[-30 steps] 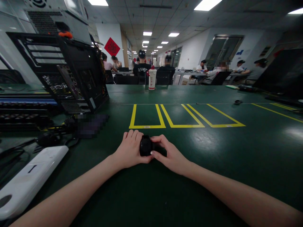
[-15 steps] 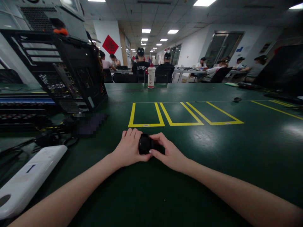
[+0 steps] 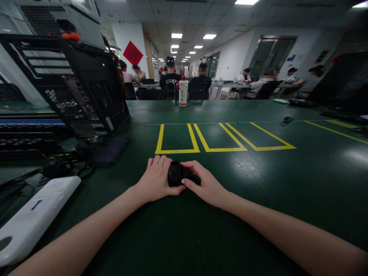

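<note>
A small black rounded object (image 3: 175,174) is between my two hands, low over the green table (image 3: 184,237); its exact kind is not clear. My left hand (image 3: 157,178) wraps round its left side, with the thumb along its lower edge. From the right, my right hand (image 3: 202,184) grips the same object between thumb and curled fingers. The fingers hide part of it. Just beyond the hands, yellow tape outlines (image 3: 177,151) mark the tabletop.
To the left stands an open black computer case (image 3: 97,92), with cables (image 3: 69,163) and a white long device (image 3: 37,218) nearer me. A white cup (image 3: 183,92) is at the far edge. A small black ring-like piece (image 3: 287,119) lies right. Several people sit beyond.
The view has shifted very slightly. Both hands keep nearly the same hold on the black object.
</note>
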Demonstrator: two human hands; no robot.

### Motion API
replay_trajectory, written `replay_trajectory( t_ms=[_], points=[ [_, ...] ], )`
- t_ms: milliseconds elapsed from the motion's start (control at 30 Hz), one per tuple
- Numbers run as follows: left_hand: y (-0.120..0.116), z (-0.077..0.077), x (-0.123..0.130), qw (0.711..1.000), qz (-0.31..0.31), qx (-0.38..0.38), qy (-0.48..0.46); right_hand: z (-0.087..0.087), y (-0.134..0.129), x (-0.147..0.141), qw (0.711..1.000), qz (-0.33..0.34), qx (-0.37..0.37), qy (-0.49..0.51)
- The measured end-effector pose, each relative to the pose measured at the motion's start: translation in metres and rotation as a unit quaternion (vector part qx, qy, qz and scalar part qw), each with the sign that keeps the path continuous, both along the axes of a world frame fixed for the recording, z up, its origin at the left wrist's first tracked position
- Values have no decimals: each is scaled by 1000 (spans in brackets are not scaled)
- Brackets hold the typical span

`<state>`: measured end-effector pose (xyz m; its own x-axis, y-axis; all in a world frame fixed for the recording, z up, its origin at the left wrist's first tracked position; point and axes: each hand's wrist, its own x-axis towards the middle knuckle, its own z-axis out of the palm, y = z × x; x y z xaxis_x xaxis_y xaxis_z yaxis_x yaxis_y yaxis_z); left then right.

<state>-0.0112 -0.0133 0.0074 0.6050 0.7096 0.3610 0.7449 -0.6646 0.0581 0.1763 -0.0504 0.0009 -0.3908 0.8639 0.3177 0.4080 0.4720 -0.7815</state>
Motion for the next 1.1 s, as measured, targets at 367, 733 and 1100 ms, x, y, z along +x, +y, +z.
replay_trajectory(
  t_ms=[367,733,1100],
  points=[
    [-1,3,2,1000,2,-3,12,0,0,-1,999,4,-12,31],
    [-1,3,1,1000,2,-7,13,0,-1,-1,998,20,-23,57],
    [-1,2,0,1000,1,-3,9,0,-1,0,999,24,-12,37]
  ],
)
